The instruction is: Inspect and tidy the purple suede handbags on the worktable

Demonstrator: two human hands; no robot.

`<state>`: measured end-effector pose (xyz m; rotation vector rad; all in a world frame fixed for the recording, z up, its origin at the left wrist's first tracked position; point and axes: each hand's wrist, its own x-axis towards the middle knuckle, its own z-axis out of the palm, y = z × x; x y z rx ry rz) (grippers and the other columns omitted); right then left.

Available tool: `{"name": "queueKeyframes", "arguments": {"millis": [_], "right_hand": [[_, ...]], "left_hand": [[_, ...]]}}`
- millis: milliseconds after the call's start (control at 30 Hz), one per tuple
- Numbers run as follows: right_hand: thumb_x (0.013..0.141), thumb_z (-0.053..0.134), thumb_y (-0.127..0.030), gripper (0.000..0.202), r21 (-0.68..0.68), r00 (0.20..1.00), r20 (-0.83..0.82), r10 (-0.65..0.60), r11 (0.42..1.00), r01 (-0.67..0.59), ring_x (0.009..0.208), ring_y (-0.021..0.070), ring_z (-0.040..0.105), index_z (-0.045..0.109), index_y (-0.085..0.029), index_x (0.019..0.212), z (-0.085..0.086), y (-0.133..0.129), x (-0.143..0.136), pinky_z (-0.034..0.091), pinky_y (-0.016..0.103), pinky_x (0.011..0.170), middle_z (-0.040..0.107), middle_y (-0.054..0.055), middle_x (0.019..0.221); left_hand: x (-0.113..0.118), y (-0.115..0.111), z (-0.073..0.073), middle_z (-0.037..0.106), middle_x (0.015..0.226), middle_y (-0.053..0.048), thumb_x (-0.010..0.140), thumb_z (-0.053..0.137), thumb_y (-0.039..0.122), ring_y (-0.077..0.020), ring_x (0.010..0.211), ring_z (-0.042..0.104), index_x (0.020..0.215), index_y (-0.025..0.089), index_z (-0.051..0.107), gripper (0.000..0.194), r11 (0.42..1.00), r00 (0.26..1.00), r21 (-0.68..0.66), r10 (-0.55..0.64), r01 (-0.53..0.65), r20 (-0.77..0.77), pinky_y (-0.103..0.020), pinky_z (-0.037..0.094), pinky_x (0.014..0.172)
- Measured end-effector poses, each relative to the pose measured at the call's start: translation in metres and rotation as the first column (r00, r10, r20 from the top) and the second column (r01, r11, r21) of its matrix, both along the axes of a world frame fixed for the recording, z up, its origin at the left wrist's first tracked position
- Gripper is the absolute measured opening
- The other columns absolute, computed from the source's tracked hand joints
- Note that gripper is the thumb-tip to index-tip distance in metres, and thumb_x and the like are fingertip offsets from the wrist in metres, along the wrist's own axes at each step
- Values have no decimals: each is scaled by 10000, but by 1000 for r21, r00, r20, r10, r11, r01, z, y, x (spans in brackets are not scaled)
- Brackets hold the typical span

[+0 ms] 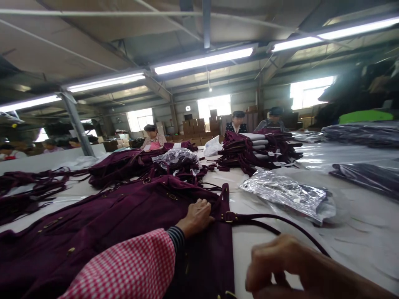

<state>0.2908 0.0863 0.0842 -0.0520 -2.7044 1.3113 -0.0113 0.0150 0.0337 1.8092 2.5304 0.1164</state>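
Observation:
A large dark purple bag (118, 216) with gold-coloured buckles and eyelets spreads across the table in front of me. My left hand (198, 214), below a red-and-white checked sleeve, lies on the bag near its right edge, its fingers curled in against the fabric. Just right of that hand, a purple strap (264, 216) leaves a gold buckle (230, 216) and curves over the white table. My right hand (280, 263), slightly blurred, is in the near foreground with loosely bent fingers. A gap shows beneath them, and nothing is visible in that hand.
Behind the bag lie more purple bags (120, 164) and a stack of purple pieces with pale panels (240, 151). Crinkled clear plastic (289, 193) rests on the white table (358, 224). Wrapped dark goods (368, 176) are at the right. Several people sit farther back.

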Motion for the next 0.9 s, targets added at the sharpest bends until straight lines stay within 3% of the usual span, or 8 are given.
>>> {"name": "queueKeyframes", "arguments": {"millis": [133,300,433,533,633,733,833,900], "right_hand": [[886,659,-289,97,152,995,-51,-90,984,97,854,178,628,750,-255,878,-3,16,-50,458,267,780,705,-6,885],[776,617,-135,159,192,990,-91,-110,973,126,817,193,636,759,-183,827,-51,50,-134,451,281,754,710,30,855],[742,584,-71,269,247,983,-123,-134,956,161,987,247,631,761,-169,920,-83,59,-170,452,332,888,717,68,998],[738,589,-69,327,208,981,-133,-140,964,165,974,210,643,743,-174,1007,-86,66,-170,472,279,858,715,52,1048],[812,534,-104,294,206,956,-153,-250,938,278,974,209,639,723,-162,1030,-78,82,-156,463,291,855,707,73,1073],[844,545,-169,231,250,951,-99,-293,918,309,903,217,644,736,-169,976,-69,98,-137,445,303,793,723,72,996],[755,675,-209,222,321,969,11,-249,918,232,826,226,650,745,-203,966,-62,104,-119,412,286,695,737,48,904],[732,669,-157,314,466,965,54,-257,861,204,880,254,660,733,-216,1034,-60,102,-109,403,299,712,744,67,943]], "left_hand": [[-25,-2,-14,681,968,-41,806,657,174,-222,947,627,957,196,640,154,988,982,118,81,-102,169,-307,459,819],[-30,-5,-15,607,793,10,743,627,120,-156,763,571,859,170,601,129,967,925,217,45,-135,377,-243,415,679],[-17,-5,-17,581,787,33,719,641,132,-143,767,569,981,165,597,267,958,882,257,-8,-129,471,-216,418,669],[-21,-9,-15,606,753,30,763,624,181,-159,748,595,1036,171,613,273,956,876,233,46,-178,479,-233,427,673],[-33,-16,-11,637,758,1,785,596,186,-196,752,625,1042,175,597,257,924,887,204,220,-323,406,-270,424,678],[-36,-20,-6,667,933,-67,777,570,120,-262,916,640,1246,174,513,475,877,894,232,359,-422,270,-331,435,766],[-23,-21,3,598,1274,-127,776,536,35,-297,1205,524,1432,202,377,695,914,958,301,287,-273,-2,-386,445,884],[-5,-20,10,521,1419,-110,780,546,6,-290,1311,437,1425,232,406,698,944,977,319,140,-84,-159,-417,438,953]]}}
